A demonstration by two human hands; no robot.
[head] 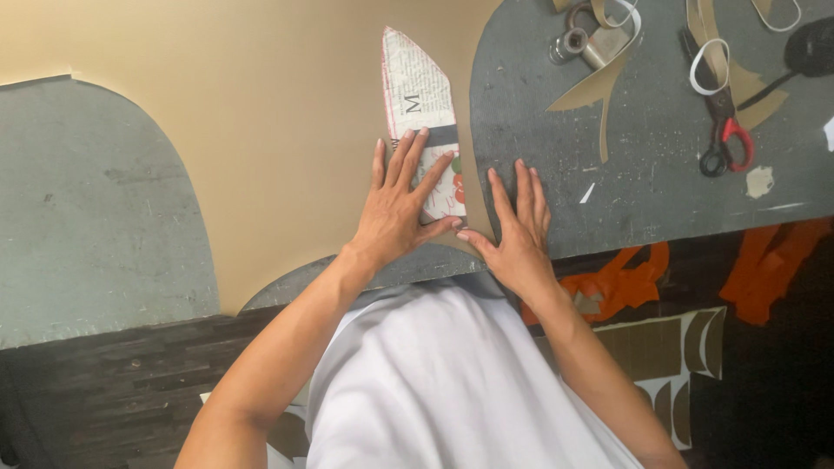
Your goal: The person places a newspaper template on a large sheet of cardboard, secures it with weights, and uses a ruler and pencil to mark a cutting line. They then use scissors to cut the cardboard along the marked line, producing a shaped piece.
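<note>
Pattern piece [417, 104] — cut from printed newspaper, curved and tapering to a point at the far end; lay flat on tan sheet material [261, 130] spread over grey desk [660, 165], near the sheet's right-hand cut edge.

Left hand [400, 208] — pressed flat on the near end of the pattern piece, fingers spread wide, gripping nothing.

Right hand [517, 230] — laid flat just beside the pattern piece, on the sheet's edge and the desk, fingers extended and close together, thumb tip meeting the left thumb; held nothing.

Tan sheet material — already cut away in rounded shapes at far left, at the near edge and along the right, bare desk showing through; uncut expanse remained around the pattern piece.

Scissors [725, 130] — red and black handles, lay untouched on the desk at upper right among tan offcuts [599, 87] and white loops; no marking tool in either hand.

Judged stage — pattern placed and held down; no traced outline visible around it, tracing and cutting of this shape seemingly left to do.

Orange scraps [625, 278] — lay below the desk edge.
</note>
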